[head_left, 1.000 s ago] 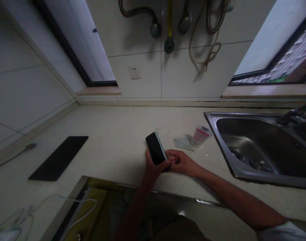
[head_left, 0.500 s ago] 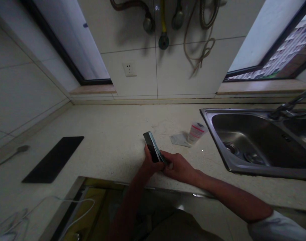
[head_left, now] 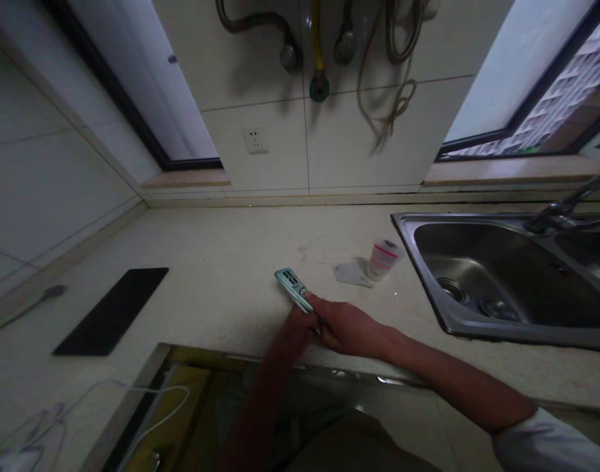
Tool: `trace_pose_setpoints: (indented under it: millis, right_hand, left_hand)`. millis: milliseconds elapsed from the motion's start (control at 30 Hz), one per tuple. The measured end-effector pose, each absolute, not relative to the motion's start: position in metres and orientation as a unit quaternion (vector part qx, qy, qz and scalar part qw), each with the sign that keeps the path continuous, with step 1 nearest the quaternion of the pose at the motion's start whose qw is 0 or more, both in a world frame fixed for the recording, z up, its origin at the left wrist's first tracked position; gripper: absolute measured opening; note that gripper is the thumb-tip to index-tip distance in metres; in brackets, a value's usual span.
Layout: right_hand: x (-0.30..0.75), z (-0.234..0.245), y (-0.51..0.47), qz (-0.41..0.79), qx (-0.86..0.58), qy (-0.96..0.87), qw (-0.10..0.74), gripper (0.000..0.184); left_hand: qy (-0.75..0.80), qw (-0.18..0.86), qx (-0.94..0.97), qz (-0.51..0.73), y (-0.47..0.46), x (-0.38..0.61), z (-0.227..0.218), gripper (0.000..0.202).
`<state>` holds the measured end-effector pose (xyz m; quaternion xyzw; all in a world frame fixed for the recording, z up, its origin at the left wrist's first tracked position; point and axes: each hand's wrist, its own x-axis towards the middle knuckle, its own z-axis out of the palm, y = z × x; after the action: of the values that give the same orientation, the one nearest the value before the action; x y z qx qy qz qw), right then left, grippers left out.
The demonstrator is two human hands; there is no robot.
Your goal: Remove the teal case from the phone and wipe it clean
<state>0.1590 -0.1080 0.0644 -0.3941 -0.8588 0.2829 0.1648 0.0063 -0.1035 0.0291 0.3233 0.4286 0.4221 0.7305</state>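
Since 0.5 s ago, the phone (head_left: 293, 289) has turned back-side up, low over the countertop (head_left: 221, 262). Sink (head_left: 501, 282) lies well right of both hands. Right hand (head_left: 346, 326) and left hand (head_left: 296, 326) pinch the phone's near end.

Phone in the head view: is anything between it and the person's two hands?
Nothing visible. The phone is already held at its near end by both the left hand and the right hand, over the countertop. The small cup and the sink lie off to the right.
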Motion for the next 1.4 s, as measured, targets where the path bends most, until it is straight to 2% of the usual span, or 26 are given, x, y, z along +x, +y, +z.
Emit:
trace_pose_setpoints:
  millis: [167,400,567,733,833,933,1033,1133,1233,1300,1400]
  right_hand:
    - [0.157,0.051,-0.111,0.202,-0.364,-0.897,0.146,0.072]
    - [0.16,0.049,-0.117,0.112,-0.332,-0.929,0.122,0.055]
    - [0.174,0.061,-0.11,0.166,-0.317,-0.928,0.106,0.061]
    - [0.215,0.082,-0.086,0.224,-0.418,-0.865,0.164,0.06]
    - [0.236,0.086,-0.079,0.298,-0.427,-0.826,0.218,0.05]
    - [0.242,0.076,-0.08,0.368,-0.441,-0.756,0.313,0.045]
    - [0.24,0.059,-0.085,0.475,-0.485,-0.62,0.393,0.046]
    - [0.236,0.044,-0.09,0.581,-0.501,-0.477,0.43,0.047]
    - [0.234,0.034,-0.097,0.606,-0.513,-0.408,0.45,0.051]
    - [0.232,0.029,-0.102,0.608,-0.521,-0.389,0.456,0.054]
    - [0.229,0.022,-0.106,0.602,-0.527,-0.371,0.471,0.058]
  left_hand:
    - [0.412,0.733,0.362,0.401,-0.104,-0.004,0.03,0.03]
    - [0.368,0.772,0.313,0.413,-0.109,-0.003,0.027,0.041]
    - [0.353,0.799,0.311,0.375,-0.109,-0.002,0.022,0.047]
    - [0.31,0.864,0.273,0.289,-0.109,-0.025,0.023,0.089]
    - [0.307,0.843,0.305,0.32,-0.107,-0.037,0.026,0.092]
    - [0.432,0.739,0.361,0.372,-0.104,-0.041,0.029,0.071]
    - [0.617,0.529,0.458,0.36,-0.103,-0.043,0.032,0.051]
    - [0.678,0.336,0.563,0.333,-0.103,-0.045,0.032,0.056]
    - [0.713,0.18,0.628,0.255,-0.102,-0.045,0.026,0.062]
    - [0.728,0.103,0.65,0.193,-0.101,-0.044,0.019,0.069]
    - [0.73,0.04,0.663,0.165,-0.1,-0.042,0.011,0.078]
